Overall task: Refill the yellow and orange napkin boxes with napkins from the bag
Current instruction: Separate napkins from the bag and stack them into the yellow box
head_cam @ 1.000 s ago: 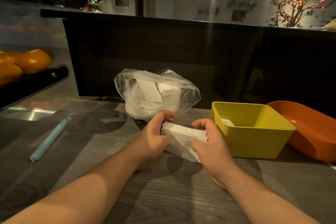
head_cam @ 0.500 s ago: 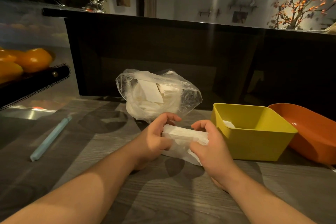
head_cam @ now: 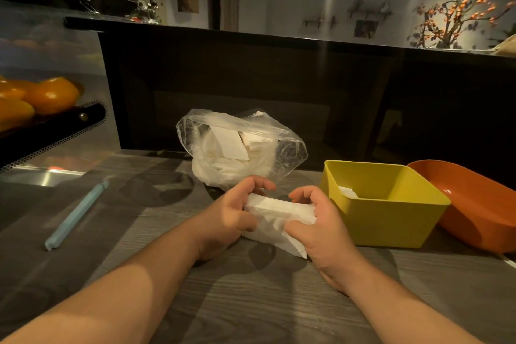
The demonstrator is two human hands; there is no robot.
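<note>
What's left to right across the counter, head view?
oranges → blue stick → left hand → napkins, gripped by both hands → right hand → yellow box → orange box

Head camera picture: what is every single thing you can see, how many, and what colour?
Clear plastic bag of napkins: one, see-through, table's back.
Stack of white paper napkins: one, white, between the hands.
Square yellow plastic box: one, yellow, right of the hands.
Rounded orange plastic box: one, orange, far right.
Pale blue plastic stick: one, blue, table's left.
Round orange fruits: several, orange, left edge.
Grey wood-grain table: one, grey, under the boxes.
Left hand: one, gripping the stack.
Right hand: one, gripping the stack.
</note>
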